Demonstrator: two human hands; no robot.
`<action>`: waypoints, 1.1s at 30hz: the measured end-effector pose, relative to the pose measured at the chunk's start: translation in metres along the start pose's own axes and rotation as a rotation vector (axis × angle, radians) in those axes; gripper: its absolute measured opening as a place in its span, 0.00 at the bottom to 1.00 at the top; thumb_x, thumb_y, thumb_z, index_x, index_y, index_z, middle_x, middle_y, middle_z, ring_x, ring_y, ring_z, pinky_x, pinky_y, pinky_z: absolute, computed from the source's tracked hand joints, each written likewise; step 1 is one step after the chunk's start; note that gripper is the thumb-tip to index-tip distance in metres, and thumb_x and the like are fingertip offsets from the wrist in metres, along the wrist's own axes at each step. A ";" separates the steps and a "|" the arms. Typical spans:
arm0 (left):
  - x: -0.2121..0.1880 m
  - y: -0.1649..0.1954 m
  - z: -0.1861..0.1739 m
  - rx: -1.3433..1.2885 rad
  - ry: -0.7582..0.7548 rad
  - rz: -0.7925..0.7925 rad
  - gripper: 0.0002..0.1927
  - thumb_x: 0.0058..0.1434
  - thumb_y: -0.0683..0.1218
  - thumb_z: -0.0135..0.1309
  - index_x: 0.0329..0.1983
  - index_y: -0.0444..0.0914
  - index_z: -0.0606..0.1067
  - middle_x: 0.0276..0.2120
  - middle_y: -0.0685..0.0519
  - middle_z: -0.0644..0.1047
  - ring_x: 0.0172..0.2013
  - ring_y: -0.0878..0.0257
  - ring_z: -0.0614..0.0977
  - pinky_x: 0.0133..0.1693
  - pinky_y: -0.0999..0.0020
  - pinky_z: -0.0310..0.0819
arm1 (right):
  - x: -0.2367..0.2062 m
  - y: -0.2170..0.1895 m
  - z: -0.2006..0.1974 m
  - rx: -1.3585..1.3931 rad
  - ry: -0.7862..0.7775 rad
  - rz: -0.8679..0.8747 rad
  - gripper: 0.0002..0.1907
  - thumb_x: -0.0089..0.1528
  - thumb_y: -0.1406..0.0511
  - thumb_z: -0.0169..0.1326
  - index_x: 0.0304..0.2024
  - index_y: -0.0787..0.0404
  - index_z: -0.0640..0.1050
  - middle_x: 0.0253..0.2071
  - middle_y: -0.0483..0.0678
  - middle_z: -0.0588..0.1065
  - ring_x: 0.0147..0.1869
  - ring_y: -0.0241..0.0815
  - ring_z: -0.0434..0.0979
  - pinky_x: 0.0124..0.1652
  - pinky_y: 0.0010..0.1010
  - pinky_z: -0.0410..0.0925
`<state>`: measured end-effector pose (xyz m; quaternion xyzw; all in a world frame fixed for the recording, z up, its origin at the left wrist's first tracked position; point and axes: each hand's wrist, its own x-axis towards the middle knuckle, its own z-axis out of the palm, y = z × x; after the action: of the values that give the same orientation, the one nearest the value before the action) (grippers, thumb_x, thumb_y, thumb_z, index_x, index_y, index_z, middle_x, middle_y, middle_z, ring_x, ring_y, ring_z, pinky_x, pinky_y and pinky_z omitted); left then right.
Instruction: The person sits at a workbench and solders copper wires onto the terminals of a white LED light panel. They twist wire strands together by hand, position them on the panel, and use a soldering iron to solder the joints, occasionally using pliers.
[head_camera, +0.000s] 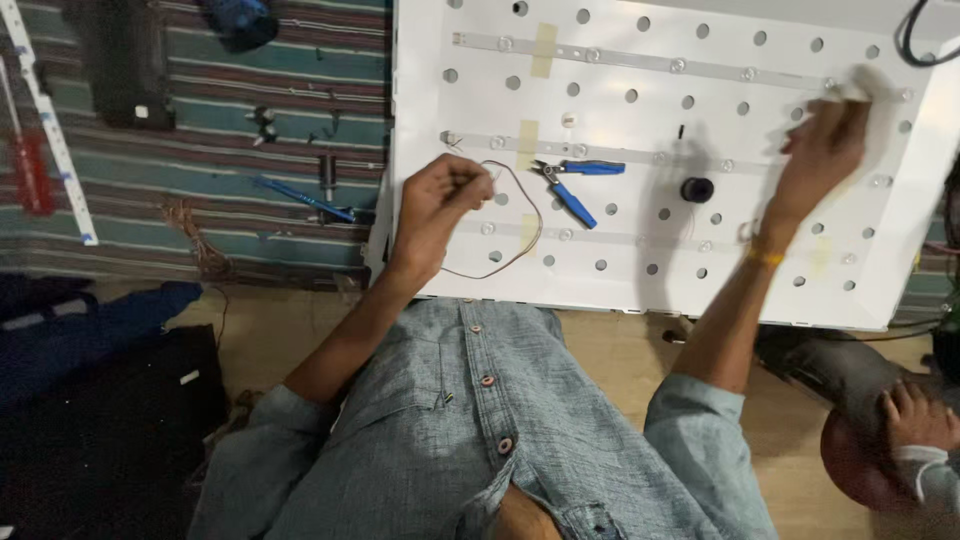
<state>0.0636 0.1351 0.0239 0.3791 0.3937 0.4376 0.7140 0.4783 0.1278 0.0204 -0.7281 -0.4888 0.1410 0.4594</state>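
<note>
At the far left of the frame a red-handled screwdriver (30, 170) and a long white strip (50, 125) lie on a striped mat (230, 60), and further right on the mat rests a blue-handled tool (300, 198) beside a small dark metal piece (328, 175). Next comes the big white panel (620, 270), dotted with round holes and crossed by pale strips carrying small clear lenses, some held down with tan tape (543, 48). The person's left hand (435, 205) sits over the panel's left edge, its fingers (470, 180) curled tight together and pinched on the end of a thin brown wire (525, 235), which loops out to the right across the white sheet and back toward the lower edge. Just right of that loop lie blue-handled pliers (572, 185), touching nothing but the panel. Further along stands a small black round cap (697, 189). The right hand (825, 150) is raised in the upper right of the frame and blurred; its fingers (850, 105) seem bunched around a whitish scrap (858, 82) near the top strip, though I cannot tell how firmly. A yellow band (765, 256) circles that wrist. In the lower right corner another person's hand (915, 415) rests on a reddish round thing (860, 465).
</note>
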 end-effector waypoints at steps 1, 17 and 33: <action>-0.001 -0.004 0.005 0.014 -0.022 0.017 0.06 0.69 0.39 0.58 0.45 0.32 0.76 0.37 0.52 0.80 0.38 0.69 0.79 0.42 0.73 0.74 | -0.036 -0.022 0.035 0.119 -0.222 -0.029 0.17 0.79 0.68 0.56 0.69 0.63 0.73 0.44 0.47 0.75 0.43 0.34 0.77 0.42 0.25 0.75; -0.039 -0.052 -0.037 0.238 -0.061 0.138 0.07 0.68 0.44 0.61 0.43 0.35 0.82 0.40 0.57 0.73 0.35 0.72 0.72 0.37 0.74 0.69 | -0.226 -0.130 0.161 1.022 -0.512 0.602 0.10 0.69 0.66 0.56 0.49 0.66 0.77 0.33 0.45 0.75 0.34 0.32 0.73 0.37 0.23 0.69; 0.063 -0.031 -0.079 0.949 0.022 0.662 0.06 0.69 0.36 0.55 0.47 0.33 0.77 0.40 0.46 0.76 0.39 0.53 0.81 0.39 0.64 0.74 | -0.221 -0.120 0.163 1.064 -0.328 0.610 0.06 0.70 0.68 0.57 0.45 0.65 0.76 0.36 0.48 0.76 0.38 0.34 0.75 0.38 0.24 0.68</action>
<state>0.0221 0.1987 -0.0503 0.7562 0.4145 0.4172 0.2869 0.1950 0.0408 -0.0245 -0.4757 -0.1863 0.5990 0.6166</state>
